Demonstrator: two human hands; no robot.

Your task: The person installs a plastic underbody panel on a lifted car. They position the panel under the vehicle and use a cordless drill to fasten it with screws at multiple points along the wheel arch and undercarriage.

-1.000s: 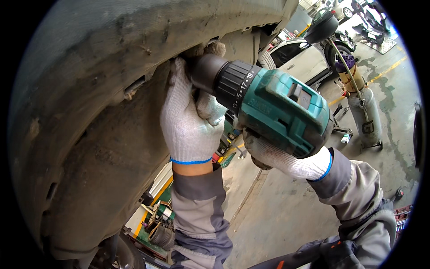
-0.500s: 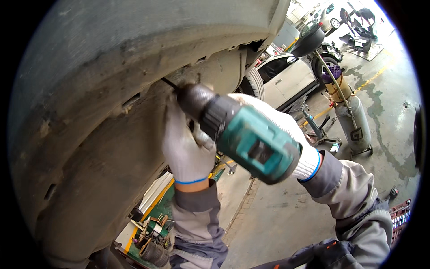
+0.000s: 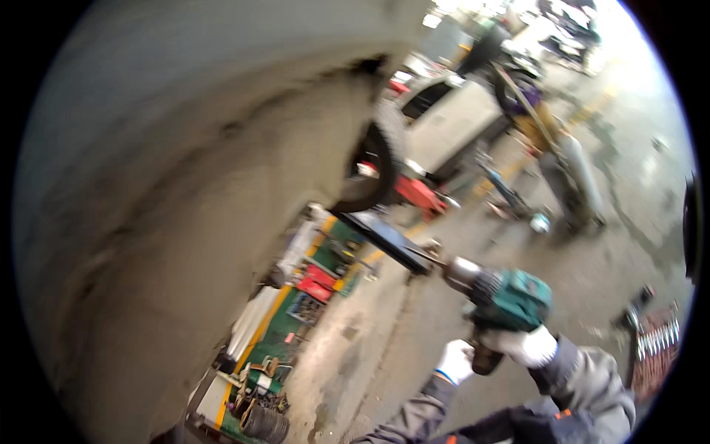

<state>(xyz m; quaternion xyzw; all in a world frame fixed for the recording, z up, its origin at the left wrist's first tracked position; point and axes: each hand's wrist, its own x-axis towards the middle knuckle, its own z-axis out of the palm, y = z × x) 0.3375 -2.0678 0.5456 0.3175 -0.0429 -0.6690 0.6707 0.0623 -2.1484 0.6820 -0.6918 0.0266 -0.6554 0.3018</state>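
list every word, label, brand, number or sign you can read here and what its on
None: no word, label, brand, number or sign is readable; the picture is blurred.
Teal drill: no legible marking on its body or collar.
Grey cylinder: too blurred to read any marking.
Red boxes: too small and blurred to tell if they carry text.

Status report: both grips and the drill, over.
Right grip holding drill. Left grip close by, contact unclear. Bit apart from vehicle panel; no obstruction seen, picture blurred.
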